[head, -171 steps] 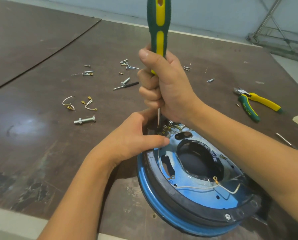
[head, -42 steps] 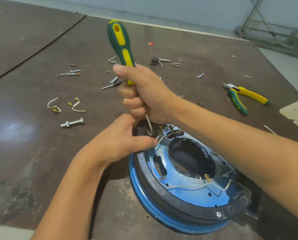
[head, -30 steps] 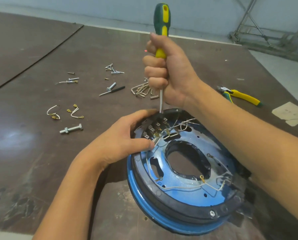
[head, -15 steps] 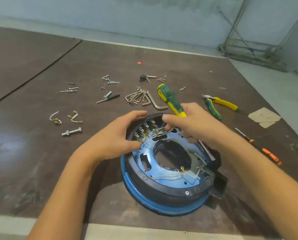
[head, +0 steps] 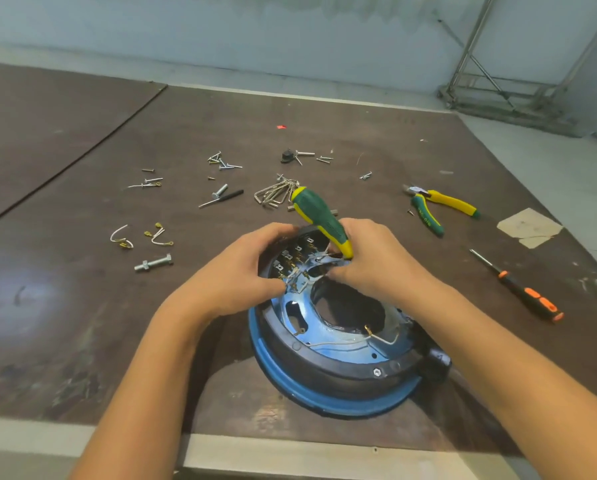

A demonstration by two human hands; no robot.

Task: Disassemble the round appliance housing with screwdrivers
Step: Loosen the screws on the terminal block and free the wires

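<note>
No longer driving upright, the screwdriver (head: 319, 220) lies clamped in the right hand (head: 376, 261), which picks at the far terminal wires (head: 310, 263) while the left hand (head: 241, 275) grips the housing (head: 324, 393), probably to free the leads.

One wide-angle camera, worn on the person's head, faces forward and steeply down. The left forearm (head: 144, 393) and right forearm (head: 518, 368) come in from the bottom edge and converge at mid-frame, so the view is close over the work. The round blue-and-black appliance housing (head: 335, 358) fills the area just below centre, and the green-and-yellow-handled screwdriver (head: 319, 216) is at centre. The dark brown wooden bench (head: 65, 306) is seen from its near edge. Its far edge crosses the upper quarter, and above it are the pale blue-grey wall (head: 290, 36) and, top right, a grey metal frame (head: 491, 81).
</note>
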